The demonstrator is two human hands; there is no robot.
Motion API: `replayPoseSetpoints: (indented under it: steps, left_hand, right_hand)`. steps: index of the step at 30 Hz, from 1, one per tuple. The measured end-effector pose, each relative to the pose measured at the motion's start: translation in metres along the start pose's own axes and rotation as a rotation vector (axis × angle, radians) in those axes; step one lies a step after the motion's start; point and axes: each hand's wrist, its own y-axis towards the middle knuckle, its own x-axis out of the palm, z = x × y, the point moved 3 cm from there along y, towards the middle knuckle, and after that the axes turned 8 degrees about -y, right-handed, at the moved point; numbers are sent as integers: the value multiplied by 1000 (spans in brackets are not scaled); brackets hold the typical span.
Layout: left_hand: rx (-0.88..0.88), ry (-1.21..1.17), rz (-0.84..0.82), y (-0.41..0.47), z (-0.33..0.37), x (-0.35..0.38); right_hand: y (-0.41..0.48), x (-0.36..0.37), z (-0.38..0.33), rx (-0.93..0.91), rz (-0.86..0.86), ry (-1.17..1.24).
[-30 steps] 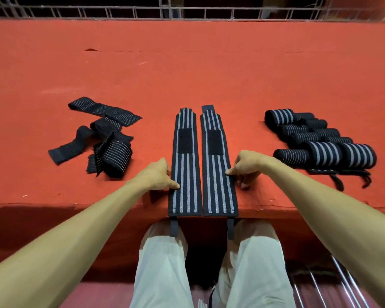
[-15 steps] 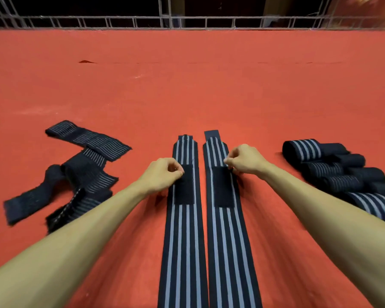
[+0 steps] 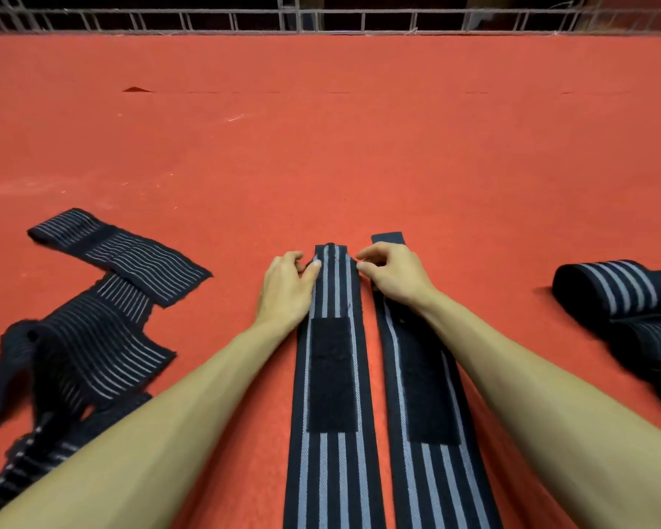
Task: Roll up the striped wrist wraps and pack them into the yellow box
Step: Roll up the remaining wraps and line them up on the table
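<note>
While left hand (image 3: 287, 288) and right hand (image 3: 394, 276) pinch the far corners of the striped wrap (image 3: 336, 288) lying flat on the worktop (image 3: 359, 166), rolling's barely begun I'd say; next needs a tight, straight first fold.

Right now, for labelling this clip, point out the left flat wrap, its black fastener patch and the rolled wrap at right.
left flat wrap (image 3: 331, 475): head view, striped near stretch
black fastener patch (image 3: 331, 376): head view, its middle
rolled wrap (image 3: 611, 288): head view, striped top
</note>
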Motion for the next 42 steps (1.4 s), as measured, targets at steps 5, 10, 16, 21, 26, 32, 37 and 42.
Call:
replayPoseSetpoints:
  steps: [5, 10, 16, 21, 26, 32, 37, 42]
  left_hand:
    - [-83, 167, 73, 10, 2, 14]
    - [-16, -27, 110, 4, 3, 11]
    - [259, -193, 93, -4, 4, 8]
    - [284, -241, 16, -7, 1, 5]
    - [205, -426, -55, -6, -7, 6]
    - [177, -454, -77, -4, -8, 5]
    - [214, -358, -83, -4, -4, 7]
    - [246, -490, -180, -9, 11, 0]
  right_hand:
    - [1, 7, 5, -11, 73, -49]
    - [3, 10, 8, -22, 106, -13]
    - [-18, -3, 0, -44, 96, 310]
    - [-29, -1, 5, -97, 55, 209]
    - [-27, 3, 6, -146, 163, 149]
    - [-27, 0, 0, -188, 236, 158]
    - [-28, -9, -9, -129, 405, 264]
    - [-23, -32, -31, -66, 455, 406]
